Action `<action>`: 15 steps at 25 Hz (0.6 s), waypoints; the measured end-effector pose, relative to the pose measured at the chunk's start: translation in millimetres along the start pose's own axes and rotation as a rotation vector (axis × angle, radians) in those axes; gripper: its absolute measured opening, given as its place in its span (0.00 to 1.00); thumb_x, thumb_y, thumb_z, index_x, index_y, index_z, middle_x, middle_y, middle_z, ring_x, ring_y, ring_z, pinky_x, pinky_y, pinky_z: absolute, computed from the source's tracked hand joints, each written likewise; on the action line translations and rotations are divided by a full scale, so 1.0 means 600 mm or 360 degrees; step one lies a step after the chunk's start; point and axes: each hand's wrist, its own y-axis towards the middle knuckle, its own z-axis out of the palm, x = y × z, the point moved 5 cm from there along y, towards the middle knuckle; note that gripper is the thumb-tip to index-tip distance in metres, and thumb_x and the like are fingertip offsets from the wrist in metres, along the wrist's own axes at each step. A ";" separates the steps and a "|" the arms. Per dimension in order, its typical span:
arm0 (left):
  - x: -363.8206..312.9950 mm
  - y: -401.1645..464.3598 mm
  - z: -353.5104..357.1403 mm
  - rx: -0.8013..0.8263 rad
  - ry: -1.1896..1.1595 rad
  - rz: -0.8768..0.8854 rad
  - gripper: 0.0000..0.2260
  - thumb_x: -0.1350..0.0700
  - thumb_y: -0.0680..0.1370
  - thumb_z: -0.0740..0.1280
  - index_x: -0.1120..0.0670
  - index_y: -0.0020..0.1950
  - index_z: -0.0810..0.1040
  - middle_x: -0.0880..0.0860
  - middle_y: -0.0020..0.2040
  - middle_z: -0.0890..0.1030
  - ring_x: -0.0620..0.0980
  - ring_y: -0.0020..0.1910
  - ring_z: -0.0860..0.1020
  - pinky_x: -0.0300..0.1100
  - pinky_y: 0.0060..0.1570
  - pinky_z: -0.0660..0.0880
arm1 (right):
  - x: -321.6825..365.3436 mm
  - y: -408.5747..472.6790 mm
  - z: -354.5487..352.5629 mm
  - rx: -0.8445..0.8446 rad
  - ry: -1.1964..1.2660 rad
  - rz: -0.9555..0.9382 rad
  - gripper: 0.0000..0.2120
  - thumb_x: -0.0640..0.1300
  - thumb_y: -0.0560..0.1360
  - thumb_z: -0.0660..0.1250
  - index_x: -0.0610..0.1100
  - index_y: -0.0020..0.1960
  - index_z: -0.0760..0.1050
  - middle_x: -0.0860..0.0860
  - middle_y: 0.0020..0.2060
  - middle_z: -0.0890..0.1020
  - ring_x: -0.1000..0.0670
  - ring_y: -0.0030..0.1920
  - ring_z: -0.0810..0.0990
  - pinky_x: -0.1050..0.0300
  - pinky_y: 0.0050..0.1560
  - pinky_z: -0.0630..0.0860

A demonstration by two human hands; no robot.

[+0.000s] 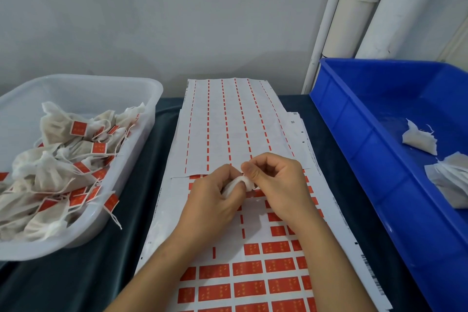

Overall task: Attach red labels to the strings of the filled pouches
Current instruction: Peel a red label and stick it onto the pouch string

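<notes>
My left hand (212, 200) is curled round a small white pouch (236, 183) above the label sheet (250, 271). My right hand (276, 182) pinches the top of that pouch with thumb and fingertips; the string is hidden between the fingers. Rows of red labels (247, 268) fill the near part of the sheet. A used sheet (228, 124) with only thin red strips left lies further back. The clear tub (83, 94) on the left holds several pouches with red labels (78, 128) on their strings.
A blue crate (359, 139) on the right holds two white pouches without labels (420, 140). White pipes (359, 7) stand against the wall behind it. A dark cloth (101, 261) covers the table under the sheets and bins.
</notes>
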 end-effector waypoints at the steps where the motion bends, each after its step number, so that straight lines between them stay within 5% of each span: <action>1: -0.003 -0.002 0.001 0.0000 -0.0018 0.0014 0.04 0.45 0.83 0.66 0.40 0.51 0.80 0.36 0.46 0.83 0.40 0.47 0.83 0.37 0.44 0.83 | -0.002 0.000 -0.001 -0.0006 0.0034 0.0027 0.13 0.64 0.72 0.71 0.55 0.45 0.84 0.56 0.40 0.87 0.55 0.43 0.86 0.66 0.42 0.81; 4: -0.014 -0.003 -0.003 -0.0027 -0.0224 0.0043 0.03 0.48 0.84 0.67 0.41 0.53 0.81 0.40 0.46 0.86 0.43 0.48 0.85 0.37 0.47 0.83 | -0.009 0.000 0.003 0.0034 0.0094 0.0132 0.14 0.63 0.72 0.70 0.54 0.47 0.85 0.55 0.41 0.87 0.52 0.43 0.87 0.59 0.42 0.84; 15: -0.008 0.005 -0.014 -0.0190 -0.0434 -0.0082 0.02 0.50 0.82 0.70 0.45 0.51 0.82 0.45 0.42 0.87 0.46 0.45 0.87 0.34 0.47 0.82 | -0.012 -0.002 0.028 0.0190 -0.0055 0.0127 0.10 0.54 0.83 0.64 0.54 0.48 0.81 0.59 0.42 0.85 0.59 0.45 0.84 0.70 0.42 0.78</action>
